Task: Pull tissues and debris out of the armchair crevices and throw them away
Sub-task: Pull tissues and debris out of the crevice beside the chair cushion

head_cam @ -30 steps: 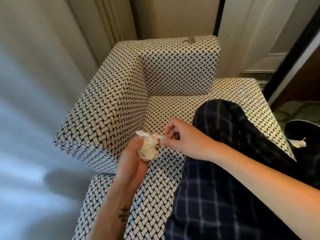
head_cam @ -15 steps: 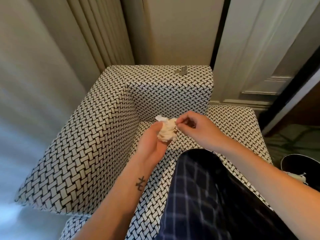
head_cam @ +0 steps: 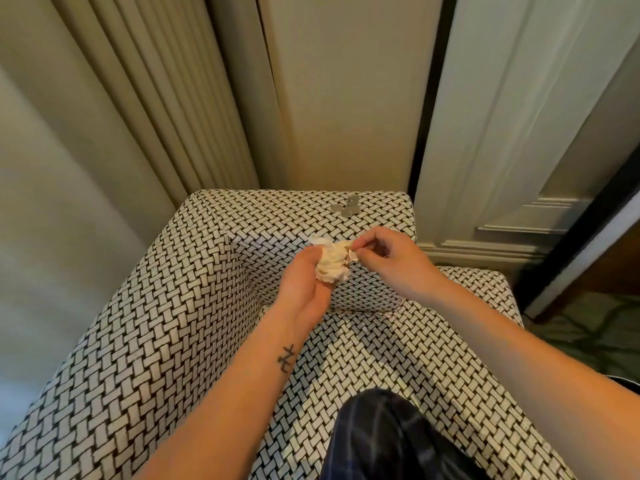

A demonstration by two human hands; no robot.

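Pale curtains (head_cam: 156,98) and a panelled door (head_cam: 519,133) stand close behind an armchair (head_cam: 166,323) covered in black-and-white weave. The person's left hand (head_cam: 304,289) curls round a crumpled tissue wad (head_cam: 330,268), holding it in the air in front of the backrest, clear of the seat. The right hand (head_cam: 388,258) pinches at the wad's right edge with thumb and forefinger, on a shiny bit too small to identify. The wad looks feather-light, soft and squashable, and would likely tear or shed scraps if tugged by one corner, so it is best cupped whole in the palm. The high armrest walls in the left side and the backrest sits just behind the hands, with a plaid-clad knee (head_cam: 381,434) below. Open room seems to lie to the right, over the seat's lower side. A small grey object (head_cam: 348,206) lies on top of the backrest.
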